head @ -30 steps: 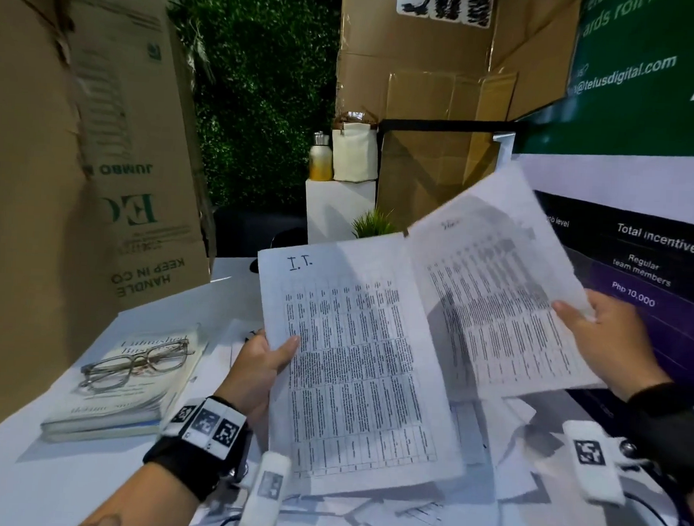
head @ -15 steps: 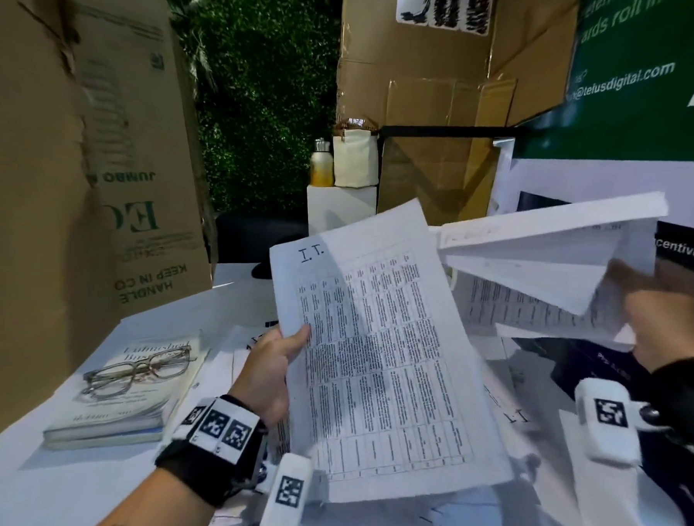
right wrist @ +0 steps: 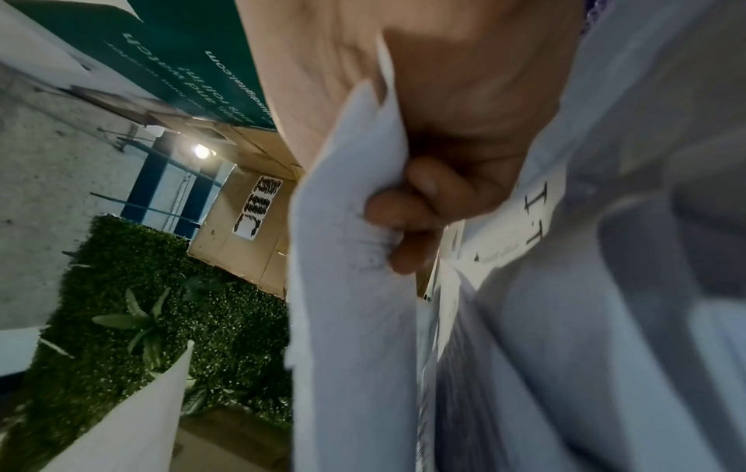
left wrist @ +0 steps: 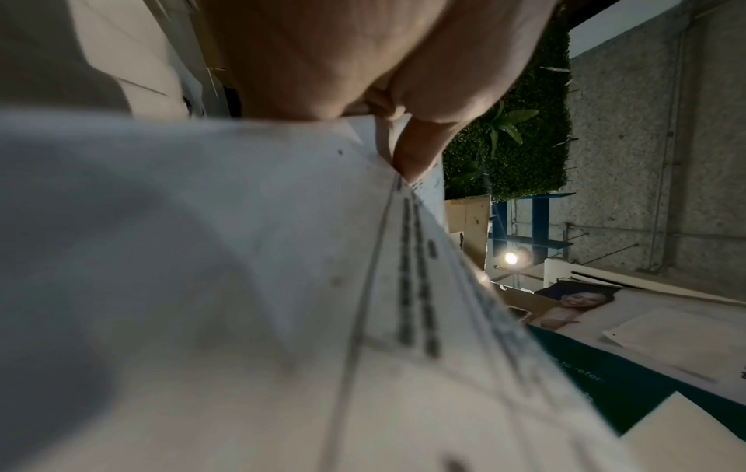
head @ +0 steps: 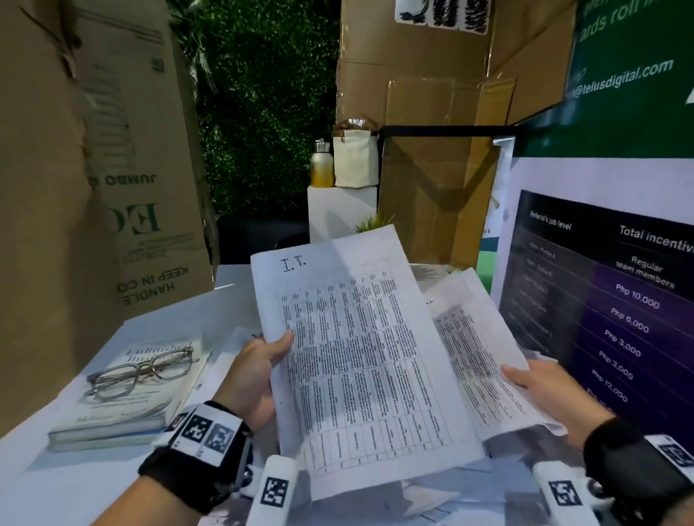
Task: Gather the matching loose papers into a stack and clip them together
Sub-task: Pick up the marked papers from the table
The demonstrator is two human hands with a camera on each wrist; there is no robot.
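My left hand (head: 257, 372) grips the left edge of a printed table sheet (head: 364, 356) headed "I.T.", held up over the table; the thumb (left wrist: 415, 150) lies on its face. My right hand (head: 548, 388) holds a second printed sheet (head: 473, 350) by its right edge, tucked partly behind the first. In the right wrist view the curled fingers (right wrist: 420, 204) pinch that paper (right wrist: 355, 255). More loose papers (head: 445, 505) lie scattered on the table under both hands. No clip shows.
A book (head: 129, 396) with eyeglasses (head: 142, 372) on it lies at the left of the white table (head: 24, 483). Cardboard boxes (head: 113, 170) stand at left and behind. A dark poster (head: 624, 301) stands at right. A bottle (head: 321, 165) sits on a white pedestal behind.
My right hand has brought its sheet down from high at the right and slid it behind the I.T. sheet. The left hand has kept its hold, tilting slightly.
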